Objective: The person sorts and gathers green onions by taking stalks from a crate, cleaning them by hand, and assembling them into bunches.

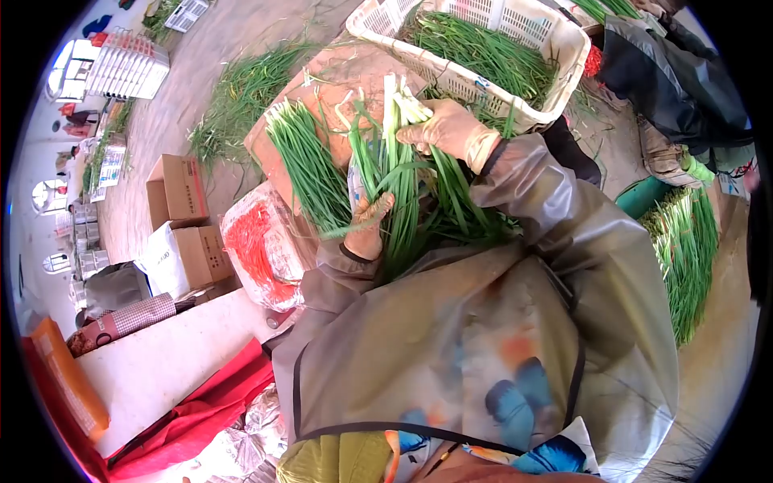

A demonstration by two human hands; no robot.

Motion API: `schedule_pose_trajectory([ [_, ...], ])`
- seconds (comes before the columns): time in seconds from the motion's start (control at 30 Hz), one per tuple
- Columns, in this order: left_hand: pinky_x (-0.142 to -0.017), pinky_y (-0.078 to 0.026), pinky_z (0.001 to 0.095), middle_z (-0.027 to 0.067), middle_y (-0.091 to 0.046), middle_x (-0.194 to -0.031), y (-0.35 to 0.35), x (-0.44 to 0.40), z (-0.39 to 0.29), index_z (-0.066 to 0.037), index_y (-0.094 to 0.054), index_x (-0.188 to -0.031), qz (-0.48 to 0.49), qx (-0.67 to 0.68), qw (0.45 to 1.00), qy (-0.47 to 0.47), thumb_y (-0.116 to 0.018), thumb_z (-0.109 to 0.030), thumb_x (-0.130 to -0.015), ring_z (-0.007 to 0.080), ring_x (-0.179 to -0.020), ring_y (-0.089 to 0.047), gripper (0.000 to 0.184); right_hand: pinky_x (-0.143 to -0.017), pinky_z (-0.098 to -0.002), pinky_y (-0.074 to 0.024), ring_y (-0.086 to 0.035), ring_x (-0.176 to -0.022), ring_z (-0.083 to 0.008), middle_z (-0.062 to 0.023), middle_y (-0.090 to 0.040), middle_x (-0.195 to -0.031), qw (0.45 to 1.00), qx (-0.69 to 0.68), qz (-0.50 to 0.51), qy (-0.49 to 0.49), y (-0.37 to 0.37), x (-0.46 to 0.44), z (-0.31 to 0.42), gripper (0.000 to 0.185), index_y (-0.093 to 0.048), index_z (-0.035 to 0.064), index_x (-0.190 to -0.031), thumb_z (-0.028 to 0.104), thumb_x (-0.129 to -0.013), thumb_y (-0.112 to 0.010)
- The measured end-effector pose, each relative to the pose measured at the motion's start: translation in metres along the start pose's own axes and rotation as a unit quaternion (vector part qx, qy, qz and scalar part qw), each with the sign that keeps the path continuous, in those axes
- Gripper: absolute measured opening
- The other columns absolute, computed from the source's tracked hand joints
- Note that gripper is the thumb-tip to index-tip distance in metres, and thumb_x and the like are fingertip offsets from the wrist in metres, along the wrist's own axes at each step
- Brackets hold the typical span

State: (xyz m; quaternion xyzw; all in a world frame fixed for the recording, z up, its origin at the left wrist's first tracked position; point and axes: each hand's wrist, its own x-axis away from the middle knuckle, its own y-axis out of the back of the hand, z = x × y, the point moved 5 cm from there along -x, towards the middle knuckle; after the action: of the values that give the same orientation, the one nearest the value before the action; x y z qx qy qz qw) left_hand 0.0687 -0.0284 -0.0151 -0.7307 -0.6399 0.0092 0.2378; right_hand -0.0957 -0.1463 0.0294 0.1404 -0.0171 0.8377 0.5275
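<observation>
My right hand, gloved, is closed around the pale stem ends of some green stalks. Lower and to the left, my left hand, also gloved, has its fingers curled against the leafy part of the same stalks. A neat bundle of green stalks lies on the brown board to the left of my hands. More loose greens hang and lie beneath my right forearm. The palm side of both hands is hidden.
A white crate holding greens stands beyond my right hand. Loose greens lie on the floor at left. Red ties rest on a wrapped pack near my left sleeve. Cardboard boxes stand farther left. A co-worker's dark sleeve and stacked greens are at right.
</observation>
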Motion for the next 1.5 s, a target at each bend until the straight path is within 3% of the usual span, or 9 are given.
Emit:
schedule_pose_trajectory([
  [0.27,-0.084,-0.043,0.0284,0.0073,-0.058,-0.102,0.029,-0.014,0.005,0.0,-0.051,-0.112,-0.019,0.015,0.996,-0.082,-0.056,-0.012,-0.083,0.0172,-0.091,-0.056,0.032,-0.05,-0.0277,-0.0423,-0.051,-0.05,-0.0124,-0.0053,-0.058,-0.063,0.999,-0.021,0.025,-0.016,-0.009,0.014,-0.002,0.035,-0.059,-0.0007,-0.09,0.025,-0.071,-0.074],
  [0.47,-0.077,-0.046,0.0289,0.0076,-0.06,-0.098,-0.008,-0.027,-0.02,0.0,-0.052,-0.11,0.022,0.091,0.995,-0.03,-0.064,-0.009,-0.074,0.0179,-0.087,-0.058,0.039,-0.077,-0.0268,-0.0439,-0.055,-0.083,-0.0141,-0.0097,-0.062,-0.094,0.999,0.0,0.039,0.032,-0.024,0.019,0.004,0.062,-0.05,-0.0056,-0.113,0.023,-0.065,-0.078],
  [0.87,-0.063,-0.046,0.0257,0.0059,-0.057,-0.083,0.002,-0.016,-0.024,-0.002,-0.042,-0.124,0.006,0.203,0.978,-0.033,-0.068,-0.017,-0.073,0.0159,-0.069,-0.055,0.059,-0.058,-0.0237,-0.045,-0.054,-0.062,-0.0101,-0.0035,-0.06,-0.076,0.997,-0.048,0.048,-0.03,-0.013,0.004,-0.032,0.028,-0.06,0.0,-0.094,0.011,-0.07,-0.068],
  [1.0,-0.06,-0.039,0.0253,0.0034,-0.051,-0.084,0.021,-0.007,-0.03,-0.006,-0.044,-0.12,0.054,0.203,0.976,-0.055,-0.067,-0.027,-0.074,0.0137,-0.066,-0.047,0.055,-0.052,-0.0222,-0.0453,-0.054,-0.057,-0.0107,-0.0034,-0.062,-0.077,0.994,0.007,-0.07,-0.084,0.05,-0.004,-0.037,0.026,-0.061,0.0005,-0.093,0.015,-0.072,-0.069],
  [1.2,-0.066,-0.046,0.03,0.0069,-0.06,-0.092,0.011,0.002,-0.034,-0.006,-0.05,-0.115,-0.01,0.124,0.992,-0.016,-0.069,-0.027,-0.071,0.0175,-0.073,-0.056,0.052,-0.053,-0.0225,-0.0459,-0.057,-0.057,-0.0102,-0.0028,-0.061,-0.068,0.942,-0.03,-0.324,0.076,0.154,0.027,0.019,0.03,-0.064,0.0041,-0.088,0.03,-0.074,-0.07],
  [1.27,-0.067,-0.046,0.0299,0.0076,-0.06,-0.093,0.015,-0.007,-0.021,-0.005,-0.049,-0.117,0.001,0.126,0.992,-0.006,-0.07,-0.024,-0.07,0.0177,-0.074,-0.057,0.054,-0.053,-0.02,-0.0439,-0.056,-0.058,-0.0092,-0.0025,-0.062,-0.07,0.923,-0.042,-0.285,0.254,0.151,0.031,0.038,0.022,-0.064,0.0059,-0.088,0.024,-0.075,-0.068],
  [1.33,-0.071,-0.048,0.0318,0.0093,-0.059,-0.099,0.005,-0.01,-0.027,-0.005,-0.047,-0.119,0.017,0.133,0.991,-0.003,-0.071,-0.021,-0.069,0.0199,-0.08,-0.058,0.058,-0.056,-0.0181,-0.0425,-0.055,-0.063,-0.0084,-0.0028,-0.063,-0.078,0.987,-0.093,-0.108,0.077,0.107,0.049,0.065,0.017,-0.064,0.006,-0.088,0.017,-0.074,-0.065],
  [1.4,-0.083,-0.047,0.0359,0.0131,-0.057,-0.109,-0.002,-0.012,-0.026,-0.002,-0.047,-0.12,0.055,0.186,0.981,0.002,-0.068,-0.011,-0.07,0.026,-0.095,-0.058,0.054,-0.062,-0.0207,-0.0459,-0.056,-0.062,-0.0091,-0.0034,-0.06,-0.071,0.984,-0.083,0.004,0.16,0.071,0.054,0.082,0.027,-0.061,-0.001,-0.092,0.022,-0.078,-0.063],
  [1.5,-0.086,-0.046,0.0369,0.015,-0.055,-0.112,-0.01,-0.013,-0.023,-0.001,-0.045,-0.121,0.073,0.195,0.978,0.003,-0.066,-0.013,-0.071,0.028,-0.099,-0.056,0.055,-0.06,-0.0211,-0.0444,-0.053,-0.059,-0.0077,-0.0034,-0.06,-0.069,0.982,-0.181,0.037,0.048,0.032,0.041,0.06,0.024,-0.062,-0.0015,-0.092,0.016,-0.076,-0.065],
])
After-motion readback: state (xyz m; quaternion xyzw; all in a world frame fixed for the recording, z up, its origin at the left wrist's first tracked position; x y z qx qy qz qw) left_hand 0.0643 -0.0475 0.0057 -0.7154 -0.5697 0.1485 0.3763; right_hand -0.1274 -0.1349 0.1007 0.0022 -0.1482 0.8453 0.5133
